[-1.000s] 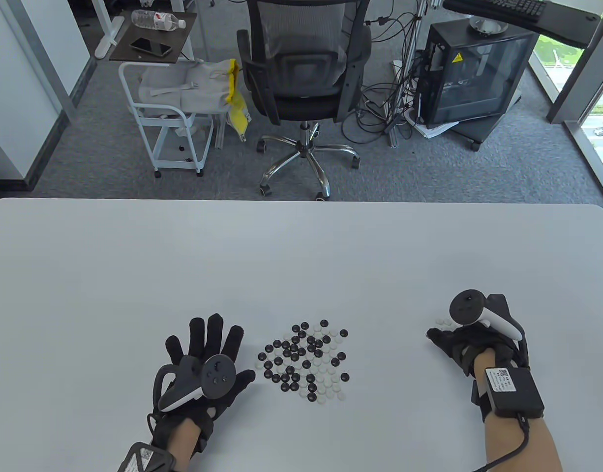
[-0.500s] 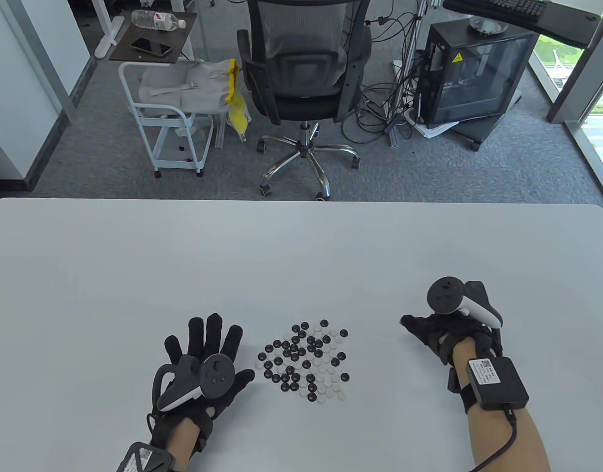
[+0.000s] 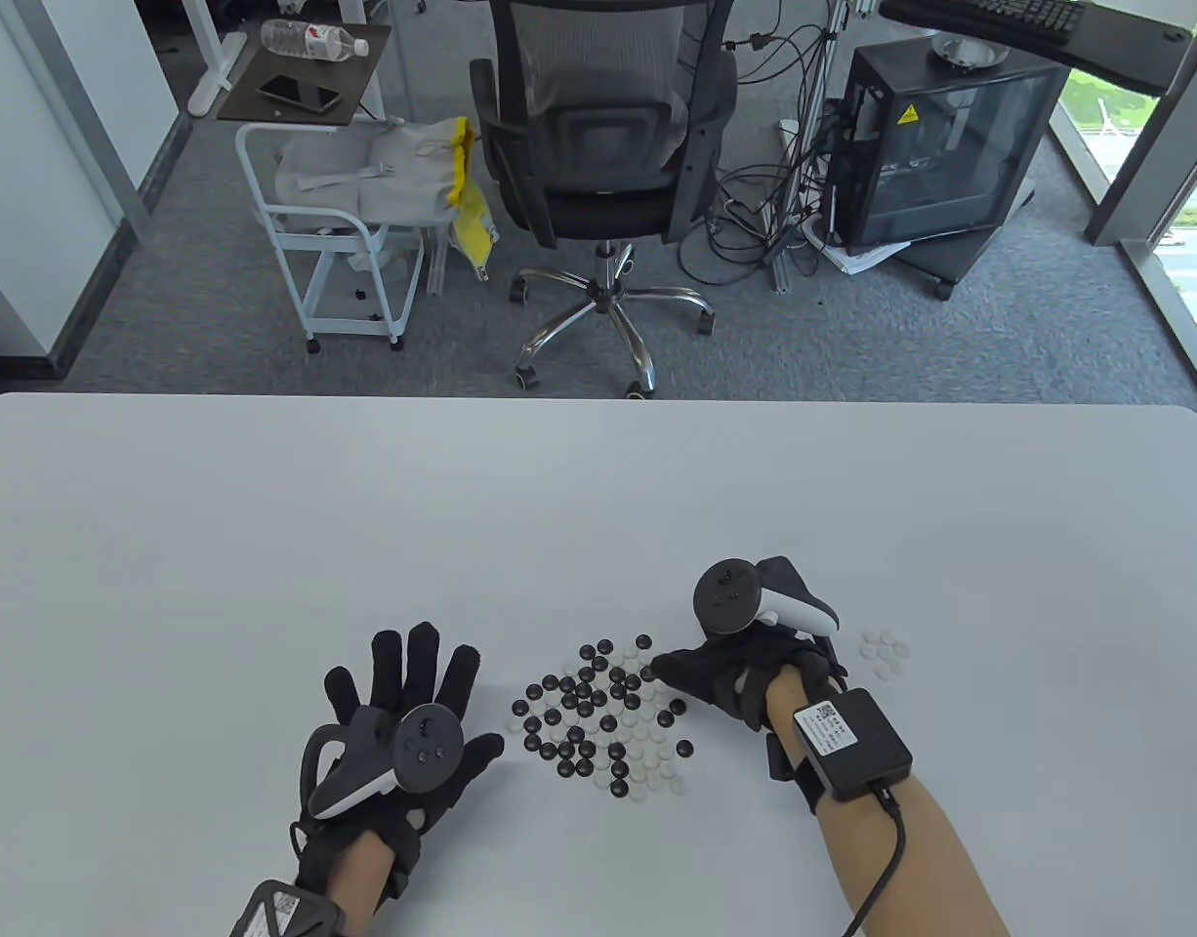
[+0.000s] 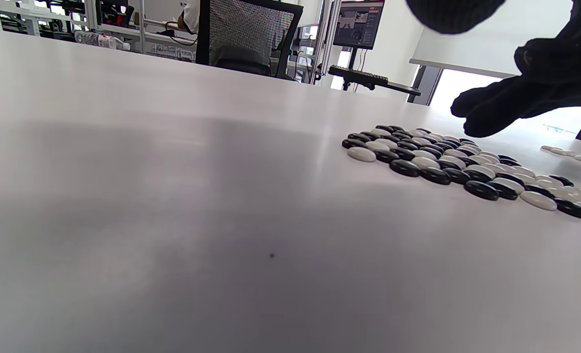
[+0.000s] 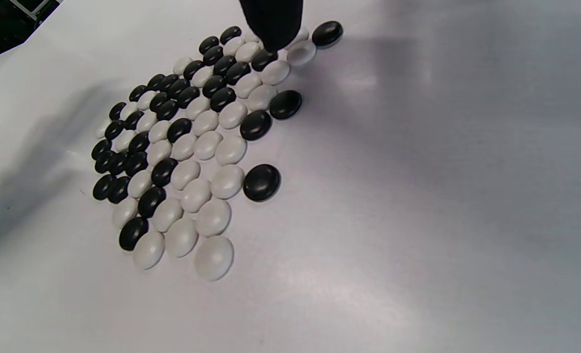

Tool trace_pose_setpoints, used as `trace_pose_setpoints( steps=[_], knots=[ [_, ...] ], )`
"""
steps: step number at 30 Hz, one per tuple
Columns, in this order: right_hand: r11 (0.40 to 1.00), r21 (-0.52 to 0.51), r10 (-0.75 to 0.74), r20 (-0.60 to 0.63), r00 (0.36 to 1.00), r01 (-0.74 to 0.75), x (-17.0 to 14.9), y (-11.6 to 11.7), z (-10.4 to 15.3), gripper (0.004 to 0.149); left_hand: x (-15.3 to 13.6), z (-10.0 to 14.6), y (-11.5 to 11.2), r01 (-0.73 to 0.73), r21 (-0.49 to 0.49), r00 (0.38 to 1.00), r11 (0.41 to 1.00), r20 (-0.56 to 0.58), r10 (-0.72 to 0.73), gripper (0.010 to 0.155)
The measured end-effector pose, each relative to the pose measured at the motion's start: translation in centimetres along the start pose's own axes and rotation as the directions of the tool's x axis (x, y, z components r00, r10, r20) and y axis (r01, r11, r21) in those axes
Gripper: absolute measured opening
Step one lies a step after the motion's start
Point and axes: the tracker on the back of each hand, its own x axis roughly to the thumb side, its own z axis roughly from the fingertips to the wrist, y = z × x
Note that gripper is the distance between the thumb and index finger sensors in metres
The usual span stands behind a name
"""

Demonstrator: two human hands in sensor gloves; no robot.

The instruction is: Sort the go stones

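Observation:
A mixed patch of black and white Go stones point(image 3: 603, 717) lies flat on the white table point(image 3: 598, 508) between my hands. The same patch fills the right wrist view point(image 5: 187, 142) and lies at the right of the left wrist view point(image 4: 457, 164). My left hand point(image 3: 408, 683) rests flat on the table just left of the patch, fingers spread, holding nothing. My right hand point(image 3: 701, 673) reaches over the patch's upper right edge. One of its fingertips point(image 5: 272, 22) comes down beside a white stone point(image 5: 301, 53). A small group of white stones point(image 3: 883, 654) lies apart at the right.
An office chair point(image 3: 598, 146), a white cart point(image 3: 335, 234) and a computer case point(image 3: 940, 146) stand on the carpet beyond the table's far edge. Bare table surface stretches behind and to both sides of the stones.
My right hand has moved left from the small white group to the right edge of the mixed patch, uncovering the white group. The left hand has stayed put.

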Motion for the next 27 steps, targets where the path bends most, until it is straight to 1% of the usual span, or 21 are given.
trace_pose_setpoints(
  steps=[3, 5, 8, 10, 14, 17, 20, 25, 27],
  knots=[
    [1.000, 0.015, -0.020, -0.009, 1.000, 0.020, -0.4, 0.2, -0.5, 0.068, 0.0, 0.0, 0.0, -0.004, 0.000, 1.000, 1.000, 0.002, 0.004, 0.086],
    [0.999, 0.026, -0.023, -0.014, 1.000, 0.023, -0.6, 0.1, -0.4, 0.067, -0.1, 0.0, 0.0, -0.004, 0.002, 1.000, 1.000, 0.003, 0.004, 0.086],
    [1.000, 0.027, -0.001, -0.054, 0.999, 0.002, -1.5, -0.6, 0.6, 0.068, -0.1, 0.0, 0.0, -0.006, 0.002, 1.000, 1.000, 0.004, 0.006, 0.086],
    [0.999, 0.034, 0.029, -0.118, 0.993, -0.025, -2.7, -1.0, 1.4, 0.067, -0.2, 0.0, 0.0, -0.006, 0.001, 1.000, 1.000, 0.004, 0.006, 0.086],
    [0.998, -0.006, 0.056, -0.269, 0.962, -0.060, -5.8, -2.2, 3.2, 0.068, -0.2, 0.0, 0.1, -0.008, -0.001, 1.000, 1.000, 0.002, 0.008, 0.086],
    [0.997, -0.060, 0.021, -0.365, 0.931, -0.046, -8.2, -2.7, 4.3, 0.068, -0.2, 0.0, 0.0, -0.004, -0.006, 1.000, 1.000, 0.002, 0.004, 0.086],
    [0.993, -0.093, 0.023, -0.406, 0.913, -0.066, -9.4, -2.9, 4.8, 0.070, -0.2, -0.1, -0.1, 0.000, -0.012, 1.000, 1.000, 0.000, 0.000, 0.085],
    [0.988, -0.146, -0.024, -0.466, 0.884, -0.050, -11.0, -3.1, 5.6, 0.071, -0.1, -0.2, -0.3, 0.007, -0.023, 1.000, 1.000, 0.000, -0.007, 0.086],
    [0.987, -0.152, -0.033, -0.481, 0.876, -0.047, -11.5, -3.1, 5.9, 0.071, 0.0, -0.2, -0.3, 0.008, -0.025, 1.000, 1.000, 0.000, -0.008, 0.086]
  ],
)
